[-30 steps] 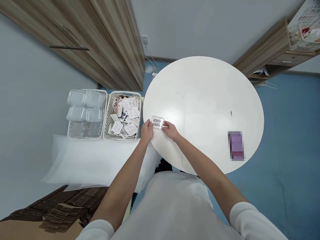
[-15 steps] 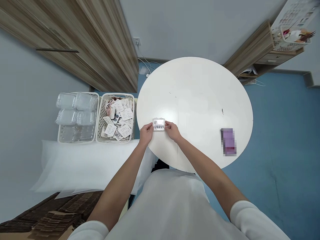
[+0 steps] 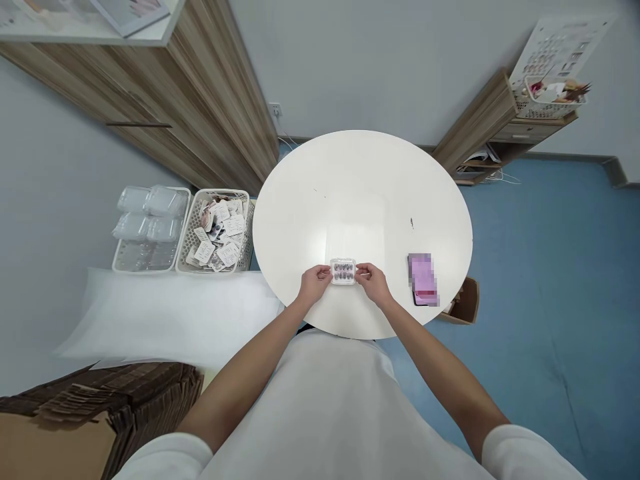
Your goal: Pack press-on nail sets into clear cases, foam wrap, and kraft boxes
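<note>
A small clear plastic case (image 3: 343,271) with dark little pieces inside sits low over the near part of the round white table (image 3: 360,193). My left hand (image 3: 314,285) pinches its left end and my right hand (image 3: 373,283) pinches its right end. Fingers of both hands are curled on the case's edges. Left of the table stand two white baskets: one (image 3: 218,233) full of printed cards and packets, the other (image 3: 148,227) holding clear plastic cases.
A blurred purple flat object (image 3: 423,279) lies on the table to the right of my hands. White sheet material (image 3: 165,313) lies in front of the baskets. Flattened brown cardboard (image 3: 90,407) is stacked at lower left. A wooden cabinet (image 3: 200,113) stands behind the baskets.
Both hands have carried the clear case from the table's left edge near the card basket rightward to the near middle of the table. The view has swung right too.
</note>
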Motion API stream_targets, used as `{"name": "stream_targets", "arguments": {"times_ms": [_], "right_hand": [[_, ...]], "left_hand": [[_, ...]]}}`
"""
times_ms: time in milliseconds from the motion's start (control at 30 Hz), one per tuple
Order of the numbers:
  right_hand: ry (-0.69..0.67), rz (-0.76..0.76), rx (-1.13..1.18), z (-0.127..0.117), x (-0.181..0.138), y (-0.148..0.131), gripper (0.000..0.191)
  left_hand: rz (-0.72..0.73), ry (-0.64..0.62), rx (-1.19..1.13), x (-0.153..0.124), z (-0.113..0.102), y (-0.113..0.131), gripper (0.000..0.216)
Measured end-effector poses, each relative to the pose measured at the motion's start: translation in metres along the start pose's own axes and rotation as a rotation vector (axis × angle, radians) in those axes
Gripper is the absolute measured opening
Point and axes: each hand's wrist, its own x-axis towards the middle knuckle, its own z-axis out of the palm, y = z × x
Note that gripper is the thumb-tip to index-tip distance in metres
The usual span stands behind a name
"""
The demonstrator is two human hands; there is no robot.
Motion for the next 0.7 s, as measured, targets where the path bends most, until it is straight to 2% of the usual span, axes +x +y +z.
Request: {"name": "stream_targets", "arguments": {"times_ms": [133, 300, 533, 700], "right_hand": [[-0.004, 0.017, -0.040, -0.018, -0.013, 0.031, 0.027], [-0.036, 0.032, -0.087, -0.026, -0.019, 0.055, 0.024], [-0.091, 0.003, -0.196, -0.027, -0.021, 0.058, 0.022], [-0.078, -0.052, -0.275, -0.024, -0.024, 0.058, 0.023]], "left_hand": [[-0.021, -0.032, 0.105, -0.018, 0.027, -0.001, 0.021], [-0.055, -0.053, 0.187, -0.032, 0.046, -0.008, 0.018], [-0.091, 0.014, 0.261, -0.045, 0.055, -0.016, 0.021], [-0.059, -0.010, 0.317, -0.049, 0.057, -0.014, 0.025]]}}
